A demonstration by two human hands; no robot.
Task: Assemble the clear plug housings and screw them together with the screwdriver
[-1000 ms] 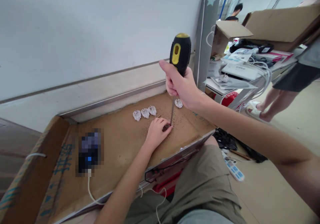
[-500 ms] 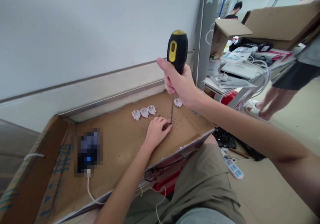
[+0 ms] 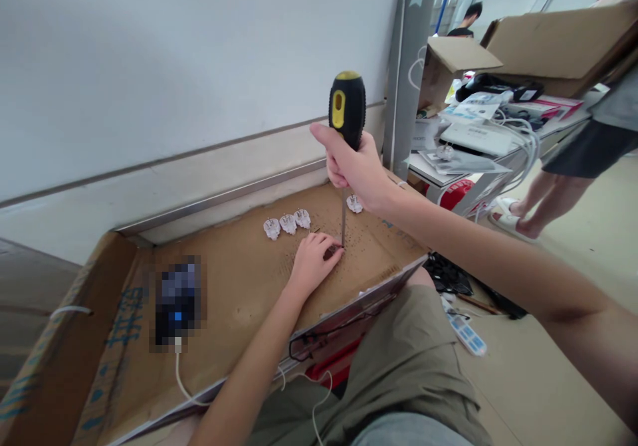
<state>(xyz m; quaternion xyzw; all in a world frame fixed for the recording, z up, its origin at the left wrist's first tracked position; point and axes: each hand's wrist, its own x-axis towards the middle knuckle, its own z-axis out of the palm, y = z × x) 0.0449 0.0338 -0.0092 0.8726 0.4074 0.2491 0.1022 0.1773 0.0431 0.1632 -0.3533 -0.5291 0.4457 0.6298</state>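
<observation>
A black and yellow screwdriver (image 3: 347,110) stands nearly upright, with my right hand (image 3: 356,163) wrapped round the lower part of its handle. Its thin shaft points down to the cardboard, where the tip meets the fingertips of my left hand (image 3: 316,256). The fingers of my left hand are bent and pressed together at the tip; what they hold is too small to make out. Small dark specks are scattered on the cardboard (image 3: 239,306) around them. Three clear plug pieces (image 3: 288,224) lie in a row behind my left hand, and another clear plug piece (image 3: 354,203) lies behind the shaft.
A blurred dark device (image 3: 178,303) with a white cable lies at the left. A metal rail (image 3: 224,195) runs along the wall. At the right are a cluttered side table (image 3: 478,137), a standing person's legs (image 3: 553,193), and a power strip (image 3: 468,336) on the floor.
My right hand and the screwdriver handle have moved slightly down and left, and the shaft stands a little straighter. My left hand has stayed in place.
</observation>
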